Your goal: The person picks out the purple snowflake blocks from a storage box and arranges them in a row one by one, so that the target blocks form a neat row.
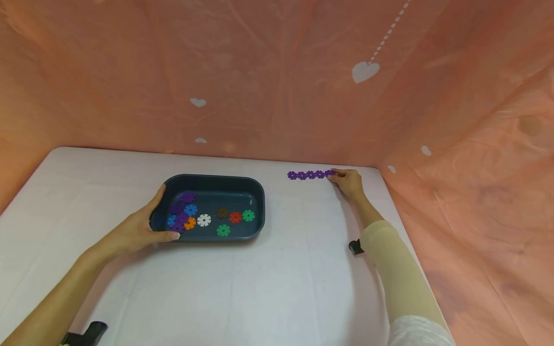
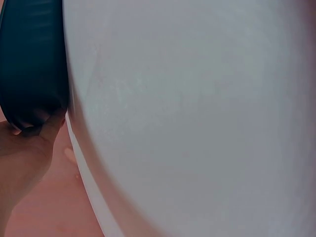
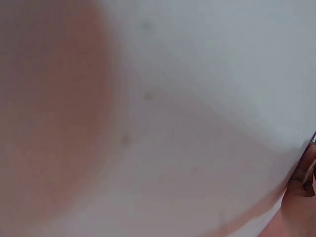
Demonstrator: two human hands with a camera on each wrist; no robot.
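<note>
Orange cloth [image 1: 277,72] printed with white hearts was hung behind and to the right of a white table [image 1: 268,288]. On the table, in the head view, a dark blue tray [image 1: 242,185] was seen holding loose toothed plastic discs [image 1: 204,220] in purple, blue, orange, white, brown, red and green. The left hand [image 1: 138,228] was curled around the tray's near left corner, thumb along the front wall and fingers up the left side. Well to the right of the tray, near the table's far edge, a row of purple discs [image 1: 306,175] was laid in a line, and its right end was pinched by the fingertips of the right hand [image 1: 348,182].

From the left wrist view only the tray's dark wall [image 2: 29,64], part of that hand [image 2: 24,153] pressed under it, and bare tabletop were shown; the discs were hidden. From the right wrist view, mostly blurred white tabletop was shown, with a sliver of the right hand [image 3: 301,202] at the frame's edge; the grip could not be judged there.
</note>
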